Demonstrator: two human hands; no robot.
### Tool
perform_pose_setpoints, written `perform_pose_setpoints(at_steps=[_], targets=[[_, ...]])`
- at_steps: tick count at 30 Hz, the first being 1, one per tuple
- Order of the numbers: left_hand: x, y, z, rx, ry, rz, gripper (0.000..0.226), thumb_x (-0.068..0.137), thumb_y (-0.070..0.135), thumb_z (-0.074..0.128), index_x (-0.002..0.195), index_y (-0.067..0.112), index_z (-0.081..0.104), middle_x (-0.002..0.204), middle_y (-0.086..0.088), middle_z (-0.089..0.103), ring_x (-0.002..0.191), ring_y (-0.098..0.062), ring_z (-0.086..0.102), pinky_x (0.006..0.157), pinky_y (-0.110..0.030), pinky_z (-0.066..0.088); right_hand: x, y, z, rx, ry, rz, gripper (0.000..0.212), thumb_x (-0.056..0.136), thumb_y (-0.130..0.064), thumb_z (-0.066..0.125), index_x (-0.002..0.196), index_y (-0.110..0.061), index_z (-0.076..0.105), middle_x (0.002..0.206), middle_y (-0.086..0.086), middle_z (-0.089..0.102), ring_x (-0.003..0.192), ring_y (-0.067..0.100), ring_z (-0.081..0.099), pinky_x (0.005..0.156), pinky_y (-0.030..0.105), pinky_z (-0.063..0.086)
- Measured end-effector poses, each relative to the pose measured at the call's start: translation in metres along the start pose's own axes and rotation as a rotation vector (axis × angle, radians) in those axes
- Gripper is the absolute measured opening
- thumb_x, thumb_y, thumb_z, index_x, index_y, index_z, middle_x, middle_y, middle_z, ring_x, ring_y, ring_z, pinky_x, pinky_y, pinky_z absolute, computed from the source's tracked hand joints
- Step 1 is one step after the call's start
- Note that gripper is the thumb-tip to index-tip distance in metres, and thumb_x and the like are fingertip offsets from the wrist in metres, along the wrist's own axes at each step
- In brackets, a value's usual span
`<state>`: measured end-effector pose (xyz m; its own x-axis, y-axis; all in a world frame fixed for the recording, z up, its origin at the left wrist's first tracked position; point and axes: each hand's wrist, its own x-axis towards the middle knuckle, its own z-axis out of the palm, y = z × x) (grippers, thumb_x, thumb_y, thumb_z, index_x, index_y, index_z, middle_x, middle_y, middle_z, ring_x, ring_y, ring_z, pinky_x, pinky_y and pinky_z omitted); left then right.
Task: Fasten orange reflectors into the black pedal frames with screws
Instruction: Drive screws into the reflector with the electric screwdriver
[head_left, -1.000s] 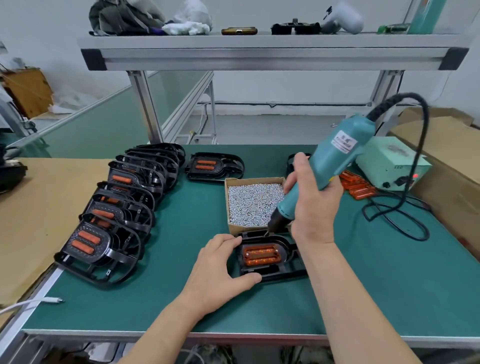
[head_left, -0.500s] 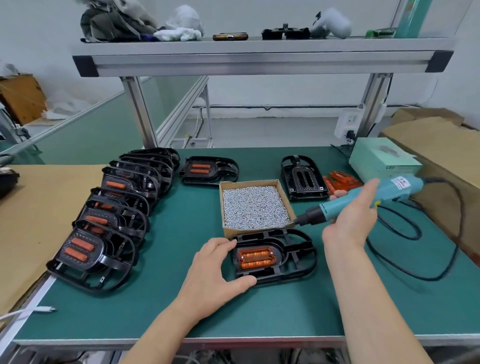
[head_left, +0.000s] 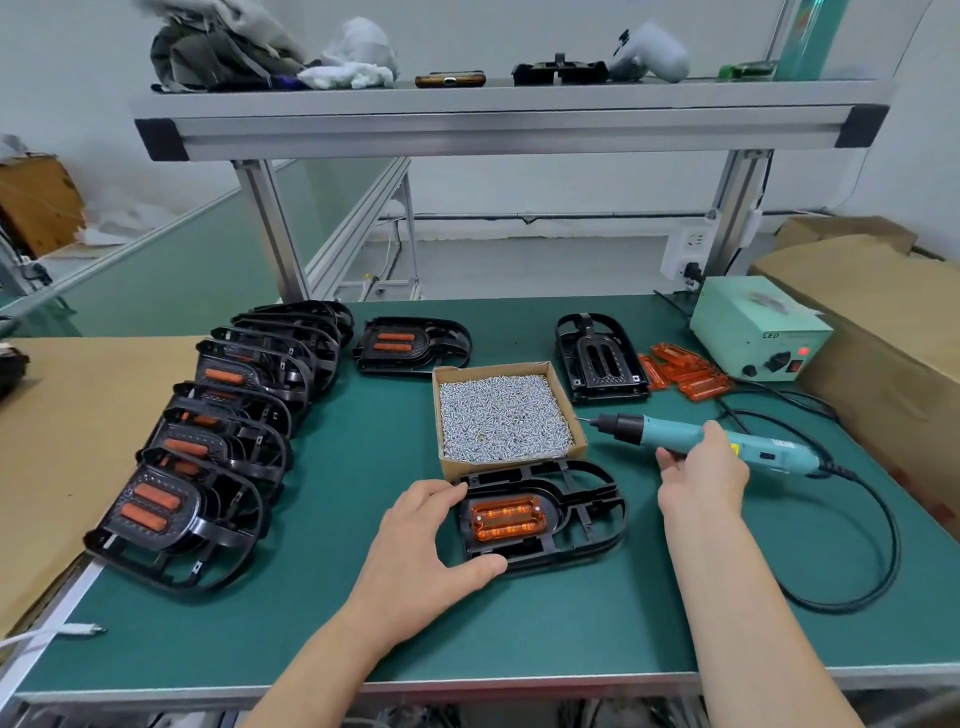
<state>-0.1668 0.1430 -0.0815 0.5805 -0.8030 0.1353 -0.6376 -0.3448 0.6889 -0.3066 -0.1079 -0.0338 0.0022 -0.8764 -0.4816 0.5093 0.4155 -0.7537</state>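
Observation:
A black pedal frame (head_left: 587, 514) lies flat near the table's front, with an orange reflector (head_left: 506, 519) seated in it. My left hand (head_left: 431, 540) grips the frame's left end, fingers on its far edge and thumb on its near edge. My right hand (head_left: 701, 467) holds the teal electric screwdriver (head_left: 691, 434), which lies almost level just above the mat, its tip pointing left at the cardboard box of screws (head_left: 501, 413). An empty black frame (head_left: 600, 358) and a heap of loose orange reflectors (head_left: 685, 371) sit behind the screwdriver.
A row of several frames with reflectors (head_left: 208, 452) leans along the left; one more frame (head_left: 410, 345) lies behind the box. A pale green power unit (head_left: 753, 325) sits at back right, its black cable (head_left: 857, 545) looping over the mat. Cardboard boxes (head_left: 883, 312) border the right edge.
My right hand lifted the screwdriver off the frame, swung it right and lowered it to nearly level over the mat. My left hand kept its hold on the frame.

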Motion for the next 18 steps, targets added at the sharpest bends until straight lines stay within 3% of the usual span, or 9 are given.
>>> perform_pose_setpoints(at_steps=[4,7,10,12,16,18], targets=[[0.001,0.000,0.000,0.001,-0.001,0.003,0.093,0.063,0.076,0.065,0.142,0.032,0.047,0.128,0.031,0.039,0.126,-0.001,0.042,0.111,-0.030,0.037,0.001,-0.004,0.000,-0.022,-0.090,0.043,0.020,0.103,-0.010,0.052,0.121,-0.013,0.044,0.120,0.011,0.055,0.105,0.027,0.062,0.088,0.035,0.056],[0.000,-0.001,0.000,0.003,-0.003,0.003,0.093,0.064,0.076,0.065,0.143,0.032,0.047,0.128,0.032,0.039,0.126,-0.001,0.042,0.111,-0.030,0.037,0.003,-0.010,-0.008,-0.070,-0.160,0.054,0.025,0.103,-0.004,0.048,0.128,-0.006,0.044,0.127,0.023,0.058,0.094,0.030,0.066,0.089,0.040,0.056],[0.000,-0.001,0.000,0.008,-0.005,0.005,0.093,0.064,0.076,0.065,0.143,0.032,0.046,0.127,0.032,0.039,0.126,0.000,0.042,0.110,-0.029,0.037,0.009,-0.014,-0.021,-0.234,-0.249,0.034,0.037,0.106,-0.008,0.045,0.140,0.004,0.038,0.123,0.032,0.061,0.098,0.036,0.067,0.082,0.036,0.057],[0.001,-0.001,0.000,0.011,-0.005,0.004,0.093,0.064,0.077,0.064,0.143,0.032,0.046,0.127,0.032,0.038,0.126,0.000,0.041,0.111,-0.028,0.036,0.013,-0.017,-0.026,-0.389,-0.302,0.018,0.032,0.108,-0.014,0.044,0.133,0.005,0.039,0.112,0.032,0.065,0.094,0.037,0.070,0.077,0.033,0.059],[0.000,-0.002,0.001,0.021,-0.014,0.005,0.093,0.064,0.077,0.064,0.144,0.032,0.045,0.128,0.032,0.038,0.127,0.000,0.041,0.110,-0.027,0.036,0.017,-0.023,-0.033,-0.541,-0.319,0.025,0.024,0.107,-0.018,0.049,0.109,0.006,0.044,0.086,0.026,0.070,0.075,0.030,0.071,0.051,0.020,0.058],[0.000,-0.002,0.000,0.018,-0.013,0.009,0.093,0.065,0.077,0.064,0.144,0.032,0.045,0.128,0.032,0.038,0.126,0.000,0.041,0.111,-0.028,0.036,0.018,-0.021,-0.035,-0.599,-0.314,0.010,0.026,0.106,-0.018,0.051,0.096,0.006,0.051,0.076,0.021,0.072,0.068,0.026,0.072,0.050,0.019,0.057]])
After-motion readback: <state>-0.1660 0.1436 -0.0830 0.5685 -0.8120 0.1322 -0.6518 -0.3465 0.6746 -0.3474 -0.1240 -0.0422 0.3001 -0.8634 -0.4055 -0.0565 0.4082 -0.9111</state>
